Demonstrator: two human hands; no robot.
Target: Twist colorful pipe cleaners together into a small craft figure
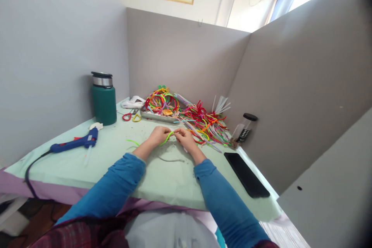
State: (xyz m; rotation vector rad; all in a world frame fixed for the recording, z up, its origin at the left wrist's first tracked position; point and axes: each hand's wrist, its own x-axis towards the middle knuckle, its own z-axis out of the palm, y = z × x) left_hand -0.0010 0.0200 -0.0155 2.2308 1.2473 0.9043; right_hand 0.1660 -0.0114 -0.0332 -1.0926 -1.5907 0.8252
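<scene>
My left hand (157, 135) and my right hand (186, 139) meet over the middle of the pale green table (162, 182). Together they pinch a bright green pipe cleaner (167, 136) that bends between the fingers. A white strip also seems to sit at the fingertips, too small to tell. Just behind the hands lies a heap of coloured pipe cleaners (203, 124). A grey wire (171, 159) lies on the cloth just in front of my hands.
A metal tray (157, 116) with coiled pipe cleaners stands at the back. Red and yellow scissors (131, 116), a green flask (104, 99) and a blue glue gun (74, 144) are on the left. A black phone (246, 174) and a dark-capped jar (245, 128) are on the right. Grey partitions wall three sides.
</scene>
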